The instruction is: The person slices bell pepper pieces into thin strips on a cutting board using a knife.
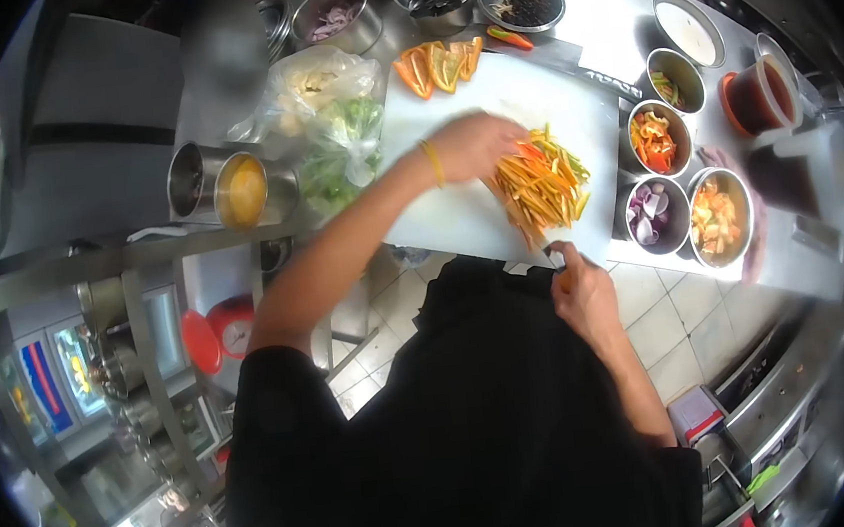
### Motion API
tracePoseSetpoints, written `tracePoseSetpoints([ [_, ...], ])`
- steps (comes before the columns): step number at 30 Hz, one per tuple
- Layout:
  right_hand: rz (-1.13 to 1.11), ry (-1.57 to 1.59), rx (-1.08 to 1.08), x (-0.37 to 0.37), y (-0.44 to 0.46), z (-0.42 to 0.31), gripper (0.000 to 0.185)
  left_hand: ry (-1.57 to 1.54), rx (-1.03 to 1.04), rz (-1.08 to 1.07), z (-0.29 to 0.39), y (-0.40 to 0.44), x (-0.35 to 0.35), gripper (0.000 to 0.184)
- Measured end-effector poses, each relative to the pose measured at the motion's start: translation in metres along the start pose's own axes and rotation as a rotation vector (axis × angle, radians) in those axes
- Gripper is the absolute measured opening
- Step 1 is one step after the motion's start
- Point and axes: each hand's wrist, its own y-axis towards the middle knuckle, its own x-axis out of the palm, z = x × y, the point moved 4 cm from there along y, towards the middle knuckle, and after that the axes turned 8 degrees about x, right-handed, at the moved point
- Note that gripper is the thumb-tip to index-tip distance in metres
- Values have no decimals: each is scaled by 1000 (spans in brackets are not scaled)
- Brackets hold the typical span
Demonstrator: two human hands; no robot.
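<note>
Yellow, orange and green pepper strips (pixel 548 187) lie in a pile on the right part of the white cutting board (pixel 444 226). My left hand (pixel 480 146), a yellow band at its wrist, touches the pile's upper left side; its fingers are blurred and partly hidden. At the board's near edge, my right hand (pixel 583 295) is closed around the orange handle of a knife (pixel 564 280). Only a small dark part of the blade shows, by the lower end of the strips. Larger orange pepper pieces (pixel 440 66) lie at the board's far left.
Metal bowls of cut red pepper (pixel 659 140), purple onion (pixel 649 211) and orange pieces (pixel 716 218) stand right of the board. Plastic bags of vegetables (pixel 336 136) and metal containers (pixel 243 191) are on the left. More bowls (pixel 522 2) line the far side.
</note>
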Motion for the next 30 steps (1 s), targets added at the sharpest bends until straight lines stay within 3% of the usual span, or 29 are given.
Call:
tracePoseSetpoints([
  [1,-40,23,49,4,-3,-10,30,63,-77,125,-19,-9,-28,27],
  [2,-29,7,59,11,-4,-15,30,346,-110,170,-44,-16,-50,30],
  [4,-46,53,149,37,-9,-15,27,543,-232,161,-86,-29,-84,33],
  [8,25,48,132,66,-18,-25,24,738,-15,270,-163,-35,-87,29],
  [13,46,161,345,72,-26,-47,20,601,120,190,-139,-61,-80,27],
  [15,62,224,429,78,-25,-46,17,346,299,206,-100,-96,-53,22],
  [16,101,127,363,80,-19,-46,16,259,213,128,-80,-111,-36,20],
  [18,164,-76,229,83,-10,-42,16,150,276,53,-62,-130,4,22],
  [21,122,-246,210,82,10,-55,14,90,330,107,-55,-140,49,31],
  [25,59,-369,160,80,15,-65,15,49,335,244,-57,-139,55,30],
  [30,-21,-410,117,72,4,-79,16,34,344,143,-57,-126,44,27],
])
